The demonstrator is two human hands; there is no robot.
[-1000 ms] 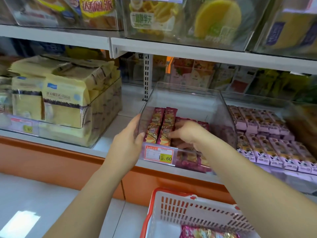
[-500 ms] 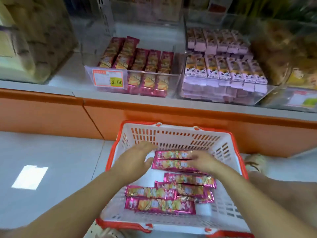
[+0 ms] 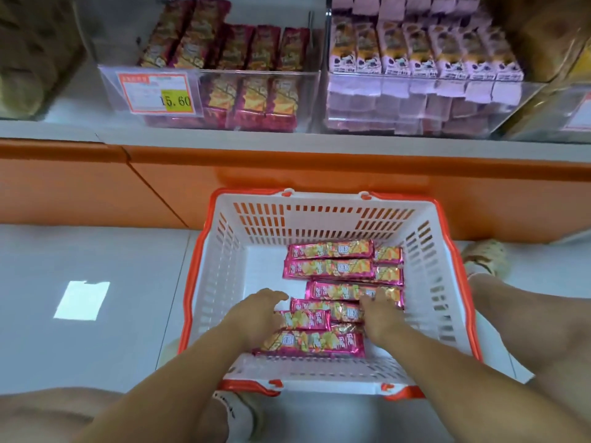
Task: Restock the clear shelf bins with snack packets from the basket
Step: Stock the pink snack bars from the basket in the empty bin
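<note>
Basket (image 3: 319,219), white with an orange rim, sits on the floor at lower centre of the frame, directly below the shelf, likely parked there so each reach up to the bins is short. Snack packets (image 3: 329,268) lie flat in a loose stack on its floor, right of centre. Left hand (image 3: 256,318) rests on the near packets with fingers spread and curling over one end; right hand (image 3: 380,318) presses fingertips onto a packet in the middle of the stack. Neither has lifted anything; whether either has closed around a packet, I cannot tell. Both seem to be gathering several at once. Target clear bin (image 3: 307,100), upper centre with a price label (image 3: 156,94) on its front, holds matching packets standing on end, with room behind. Neighbouring bin (image 3: 527,103), upper right, holds pale purple packs. Against the frame half a second back: both hands have dropped nearer the bottom of the basket, onto the nearer packets, and the view has tilted further down.
</note>
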